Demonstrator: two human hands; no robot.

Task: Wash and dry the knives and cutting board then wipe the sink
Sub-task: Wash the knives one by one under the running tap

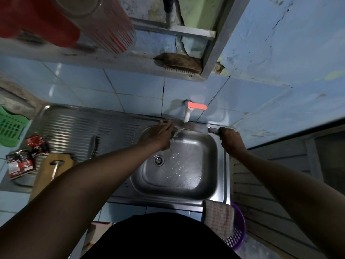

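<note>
Nearest the camera, a dark torso fills the lower edge, hiding the counter front. A checked cloth (219, 218) hangs over the sink's near right corner, partly covering a purple basket (238, 231) whose lower part is hidden.

Two bare forearms reach forward. On the drainboard (78, 126) at left lie a wooden board (45, 173), its near end hidden by the left arm, with a metal handle resting on it, and one dark-handled knife (93, 144). Three red-and-black packets (21, 163) sit beside the board; their print is too blurred to read. A green basket (10, 126) is cut off by the left edge.

The sink (211, 176) has one drain (158, 160) and wet, running water across its bowl.

At the far rim, the right hand (230, 138) grips the handle of a second knife (213, 130); its blade runs left under the stream and is blurred by water. The left hand (161, 134) lies with fingers extended at the blade, under the flow; whether it touches the blade cannot be told.

One white tap (187, 114) with an orange lever stands on the blue-tiled wall. Above, a brush (180, 65) rests on a ledge, and a red jug (61, 21) is cut off at the top.
</note>
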